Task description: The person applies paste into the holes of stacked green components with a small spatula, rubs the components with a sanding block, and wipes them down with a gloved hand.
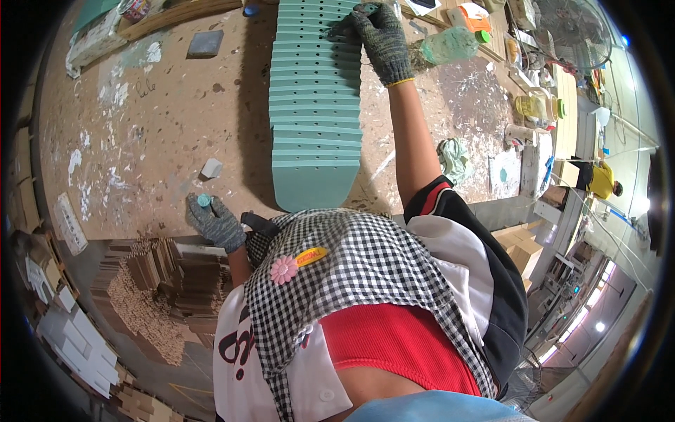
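Note:
Overlapping green slats point(316, 112) with rows of small dark holes run up the middle of the workbench; the nearest piece has rounded corners. My right hand point(383, 46), in a grey knit glove, reaches to their far right side. Its fingers are spread over the slats, touching or just above them, and the fingertips are partly hard to make out. Near the bench's front edge, my left hand point(216, 226), gloved the same way, is closed around a small round teal piece point(204, 200), possibly a cap. A small pale block point(211, 168) lies just beyond it.
On the paint-spotted workbench point(169, 133) lie a dark square block point(205, 43) and a long white block point(71, 224). To the right are a green-capped bottle point(450, 46), a crumpled green cloth point(455, 159) and a fan point(573, 34). Wood pieces point(158, 299) are stacked below left.

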Available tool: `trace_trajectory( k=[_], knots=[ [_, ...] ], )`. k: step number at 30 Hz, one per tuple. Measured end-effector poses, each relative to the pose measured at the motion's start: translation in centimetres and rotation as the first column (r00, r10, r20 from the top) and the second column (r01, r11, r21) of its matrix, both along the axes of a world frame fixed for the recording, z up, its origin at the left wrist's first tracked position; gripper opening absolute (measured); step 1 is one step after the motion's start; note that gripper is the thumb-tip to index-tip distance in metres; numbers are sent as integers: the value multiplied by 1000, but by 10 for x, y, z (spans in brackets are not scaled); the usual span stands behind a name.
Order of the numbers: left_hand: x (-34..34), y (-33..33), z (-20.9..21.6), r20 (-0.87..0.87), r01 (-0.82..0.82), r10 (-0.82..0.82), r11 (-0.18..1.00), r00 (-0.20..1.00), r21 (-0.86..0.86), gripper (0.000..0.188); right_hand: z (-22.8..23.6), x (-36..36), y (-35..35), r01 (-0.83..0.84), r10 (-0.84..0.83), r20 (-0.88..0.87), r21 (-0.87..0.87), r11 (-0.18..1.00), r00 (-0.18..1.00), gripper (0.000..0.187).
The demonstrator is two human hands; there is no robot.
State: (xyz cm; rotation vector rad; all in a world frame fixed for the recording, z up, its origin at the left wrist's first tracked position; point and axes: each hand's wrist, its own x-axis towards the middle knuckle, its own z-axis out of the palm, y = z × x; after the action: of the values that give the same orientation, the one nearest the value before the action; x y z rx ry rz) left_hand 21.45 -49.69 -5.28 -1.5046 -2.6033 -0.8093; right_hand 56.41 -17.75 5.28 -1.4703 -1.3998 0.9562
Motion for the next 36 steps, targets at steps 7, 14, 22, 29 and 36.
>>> trace_trajectory(
  k=[7, 14, 22, 29, 36],
  knots=[
    [3, 0, 3, 32, -11, 11, 1000, 999, -3, 56, -4, -5, -2, 59, -62, -137, -30, 998, 989, 23],
    [2, 1, 3, 18, -1, 1, 1000, 1000, -10, 56, -22, -2, 8, 21, 4, -171, 140, 990, 985, 14],
    [2, -3, 3, 21, 2, -3, 1000, 1000, 6, 53, -6, 6, 9, -41, 60, -277, 74, 996, 959, 11],
    [5, 2, 6, 41, -11, 10, 1000, 999, 21, 51, -12, 6, 9, -53, 76, -209, 115, 992, 975, 8],
    [6, 1, 8, 55, -24, 24, 1000, 998, 8, 53, -11, 5, 0, 32, -20, -177, 64, 997, 984, 19]
  ],
)
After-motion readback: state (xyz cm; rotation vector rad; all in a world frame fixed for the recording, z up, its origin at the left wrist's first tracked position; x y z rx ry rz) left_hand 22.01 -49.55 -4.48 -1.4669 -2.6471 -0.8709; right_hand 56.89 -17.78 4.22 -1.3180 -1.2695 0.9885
